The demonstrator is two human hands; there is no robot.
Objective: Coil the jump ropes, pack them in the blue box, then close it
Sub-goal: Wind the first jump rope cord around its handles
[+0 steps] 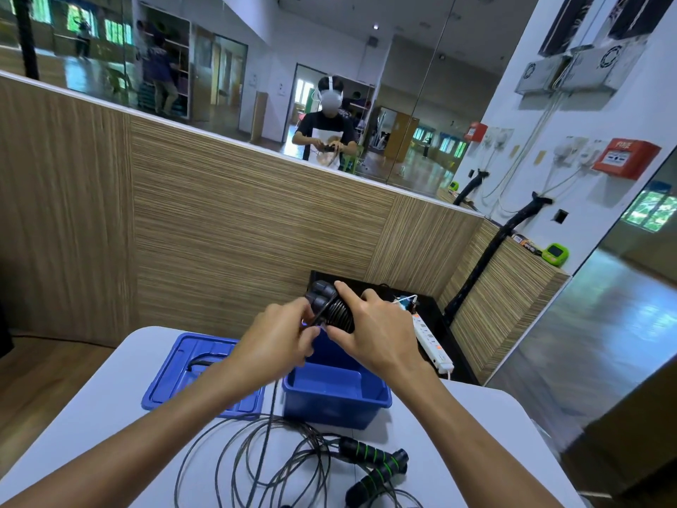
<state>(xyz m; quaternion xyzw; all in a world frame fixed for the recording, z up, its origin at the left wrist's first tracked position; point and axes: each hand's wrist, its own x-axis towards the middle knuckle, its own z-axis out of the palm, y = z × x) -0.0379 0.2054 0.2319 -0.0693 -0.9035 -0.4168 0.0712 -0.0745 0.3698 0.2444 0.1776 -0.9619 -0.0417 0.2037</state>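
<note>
Wood-grain panelling backs a white table (pixel 110 416), with a wall mirror above it. At the left of the table lies the blue lid (pixel 176 372), flat, with a dark cord resting on it. Beside it the left hand (pixel 273 342) pinches a thin black cord, fingers curled closed on it. That cord winds around the paired black handles of a jump rope (pixel 331 306), raised above the open blue box (pixel 335 394). The right hand (pixel 377 333) grips the wound bundle, thumb and fingers wrapped around it. Nearer the camera, a second jump rope with green-banded handles (pixel 373 467) lies in loose loops, just beside the box.
</note>
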